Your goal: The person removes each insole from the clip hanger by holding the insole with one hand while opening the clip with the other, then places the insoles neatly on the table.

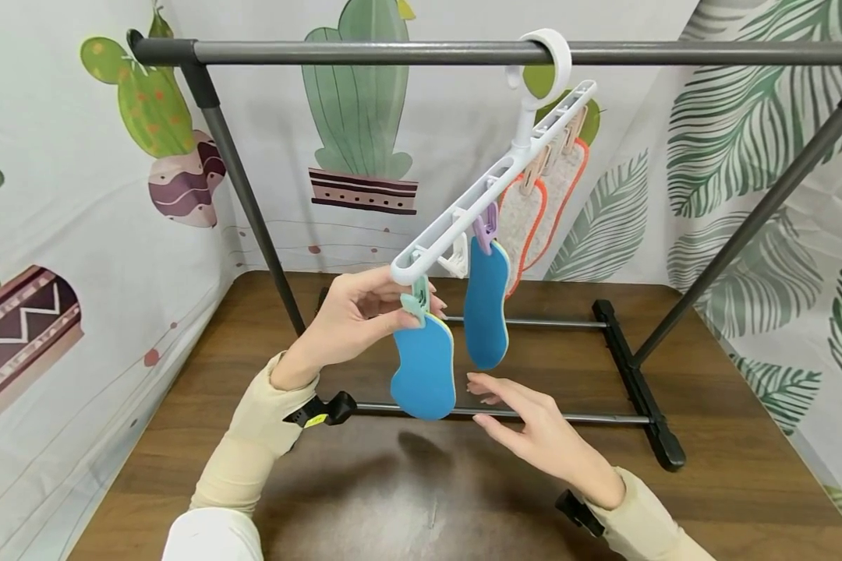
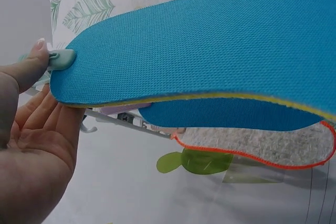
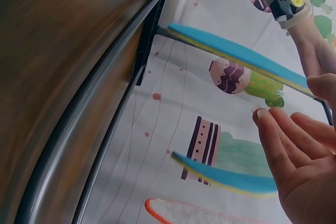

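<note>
A blue insole (image 1: pixel 424 366) with a yellow edge hangs from a mint green clothes peg (image 1: pixel 417 300) at the near end of a white clip hanger (image 1: pixel 491 183). My left hand (image 1: pixel 347 315) pinches that peg between thumb and fingers. The peg's jaw overlaps the insole's top end in the left wrist view. My right hand (image 1: pixel 533 425) is held to the right of the insole's lower end, fingers extended and holding nothing. Behind, a second blue insole (image 1: pixel 486 312) hangs from a purple peg (image 1: pixel 486 226).
The hanger hooks over the dark bar (image 1: pixel 365 53) of a standing rack. Farther along it, grey felt insoles (image 1: pixel 522 214) with orange edging hang from beige pegs. An unloaded white peg (image 1: pixel 456 257) hangs between the blue insoles. The rack's feet (image 1: pixel 638 382) rest on a wooden table (image 1: pixel 716 467).
</note>
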Motion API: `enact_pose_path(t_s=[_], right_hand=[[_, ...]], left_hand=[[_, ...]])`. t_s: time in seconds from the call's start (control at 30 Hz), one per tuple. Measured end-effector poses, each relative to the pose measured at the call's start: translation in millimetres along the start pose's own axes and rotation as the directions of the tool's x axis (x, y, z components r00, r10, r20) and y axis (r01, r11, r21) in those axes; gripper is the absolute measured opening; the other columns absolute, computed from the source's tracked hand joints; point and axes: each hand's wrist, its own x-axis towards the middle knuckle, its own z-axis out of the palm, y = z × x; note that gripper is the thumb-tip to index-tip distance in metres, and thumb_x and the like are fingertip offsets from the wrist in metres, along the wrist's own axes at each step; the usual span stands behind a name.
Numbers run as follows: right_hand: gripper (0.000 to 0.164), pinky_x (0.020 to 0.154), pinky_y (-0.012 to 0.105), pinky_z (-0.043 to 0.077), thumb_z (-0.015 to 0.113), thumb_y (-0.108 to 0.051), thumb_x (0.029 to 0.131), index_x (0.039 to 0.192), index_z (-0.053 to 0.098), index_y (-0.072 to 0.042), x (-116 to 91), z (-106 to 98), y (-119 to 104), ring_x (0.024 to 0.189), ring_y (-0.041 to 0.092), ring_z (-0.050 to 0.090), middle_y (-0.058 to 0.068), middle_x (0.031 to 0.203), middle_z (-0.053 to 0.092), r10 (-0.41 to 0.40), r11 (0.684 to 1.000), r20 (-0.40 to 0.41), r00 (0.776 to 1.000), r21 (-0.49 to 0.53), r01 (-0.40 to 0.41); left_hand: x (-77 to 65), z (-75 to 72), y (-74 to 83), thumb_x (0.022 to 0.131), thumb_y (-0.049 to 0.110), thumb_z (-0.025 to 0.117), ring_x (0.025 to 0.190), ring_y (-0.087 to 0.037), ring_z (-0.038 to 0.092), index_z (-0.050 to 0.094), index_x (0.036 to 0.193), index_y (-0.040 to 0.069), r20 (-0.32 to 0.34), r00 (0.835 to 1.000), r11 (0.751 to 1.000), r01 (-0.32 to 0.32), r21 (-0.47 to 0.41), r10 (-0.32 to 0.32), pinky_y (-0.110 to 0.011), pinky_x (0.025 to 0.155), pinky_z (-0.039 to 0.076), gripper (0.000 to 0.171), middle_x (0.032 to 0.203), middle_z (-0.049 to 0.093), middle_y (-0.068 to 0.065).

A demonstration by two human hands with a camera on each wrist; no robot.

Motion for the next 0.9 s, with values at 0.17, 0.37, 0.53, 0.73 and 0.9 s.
enact_pose_path(t_s=[0.17,0.37,0.53,0.73,0.9], right_hand=[[0.053,0.087,0.019,0.053,0.072,-0.007,0.086,0.135,0.053,-0.005,4,3,-3,0.105,0.017,0.066,0.008,0.117,0.067,-0.002,1.0,0.005,1.0,0.019,0.002],[0.045,0.085,0.022,0.055,0.073,-0.004,0.084,0.127,0.059,-0.003,8,7,-2,0.099,0.017,0.068,0.008,0.11,0.07,-0.044,0.999,-0.047,0.998,0.015,0.045],[0.047,0.081,0.021,0.056,0.076,0.005,0.077,0.121,0.062,0.0,10,11,-2,0.093,0.018,0.069,0.011,0.106,0.071,-0.057,0.997,-0.089,0.994,0.036,0.061],[0.04,0.08,0.019,0.055,0.077,0.002,0.077,0.116,0.065,-0.003,13,12,-4,0.087,0.015,0.069,0.009,0.102,0.072,-0.036,0.999,-0.14,0.99,0.028,0.04],[0.028,0.072,0.018,0.056,0.076,-0.004,0.08,0.107,0.069,-0.003,17,13,-5,0.079,0.015,0.07,0.01,0.093,0.073,-0.046,0.999,-0.2,0.979,0.01,0.049]], left_hand=[[1.7,4.5,-3.4,0.087,0.003,0.069,0.097,-0.025,0.071,0.052,0.117,-0.018,0.017,1.0,1.0,0.018,0.005,-0.018,-0.04,0.084,0.058,0.04,0.099,0.065,-0.033],[2.3,8.5,-5.9,0.088,0.002,0.068,0.098,-0.023,0.071,0.051,0.117,-0.018,0.017,1.0,1.0,0.025,-0.008,-0.025,-0.038,0.083,0.059,0.04,0.1,0.064,-0.034],[0.2,11.7,-7.6,0.088,0.006,0.069,0.099,-0.019,0.07,0.051,0.117,-0.019,0.009,1.0,1.0,0.019,-0.01,-0.019,-0.035,0.083,0.058,0.042,0.1,0.063,-0.034],[0.8,14.9,-9.6,0.089,0.008,0.069,0.1,-0.018,0.07,0.048,0.12,-0.02,0.005,1.0,0.999,0.016,-0.029,-0.016,-0.035,0.085,0.058,0.047,0.1,0.063,-0.036],[2.2,16.2,-8.7,0.089,0.008,0.068,0.1,-0.02,0.07,0.048,0.12,-0.02,0.013,1.0,0.999,0.013,-0.046,-0.013,-0.035,0.084,0.058,0.046,0.1,0.063,-0.037]])
